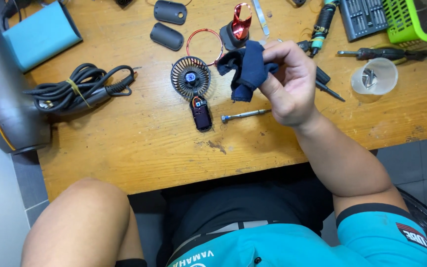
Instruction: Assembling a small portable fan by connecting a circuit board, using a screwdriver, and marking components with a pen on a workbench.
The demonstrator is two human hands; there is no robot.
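Right hand [292, 84] raised above wooden table [124, 143], fingers pinched on dark blue cloth [247, 69], which hangs just right of opened handheld fan [192, 81]; screwdriver bit [245, 115] lies below. Left hand out of view

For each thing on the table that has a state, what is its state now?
Small fan: opened, handle cover off, wires showing.
Dark cloth: bunched, held above the table in the right hand.
Black cable: coiled, tied.
Screwdriver: lying flat.
Clear cup: upright, small parts inside.
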